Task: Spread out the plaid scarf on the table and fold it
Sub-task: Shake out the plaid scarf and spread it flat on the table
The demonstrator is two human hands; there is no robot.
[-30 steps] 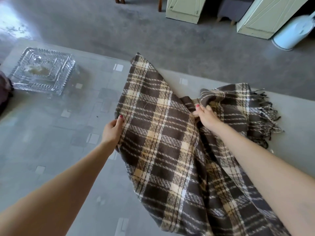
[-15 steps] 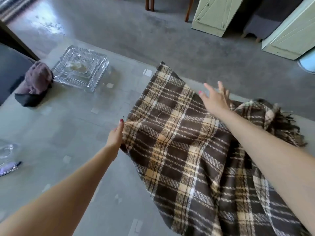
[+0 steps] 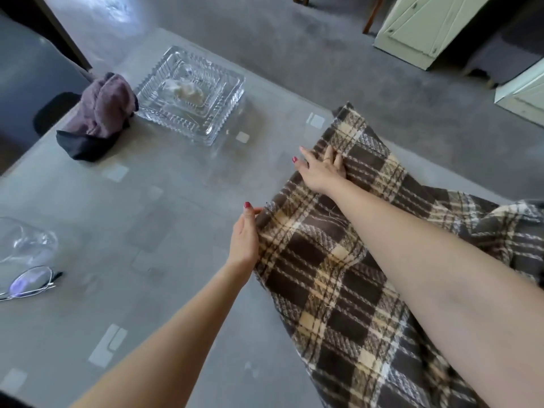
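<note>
**Both hands on the scarf's left edge**

Your left hand (image 3: 245,237) pinched the plaid scarf (image 3: 338,278) at its left edge, thumb on top and the other fingers tucked under the cloth. Your right hand (image 3: 322,169) lay flat farther along that edge, fingers spread and pressing the fabric down. The scarf stretched across the right side of the glass table (image 3: 153,231), bunched at the far right. Well to the left sat a cut-glass dish (image 3: 191,92), with a purple cloth (image 3: 100,110) touching its left side. Eyeglasses (image 3: 28,282) and a clear glass (image 3: 23,240) rested near the left border.
</note>
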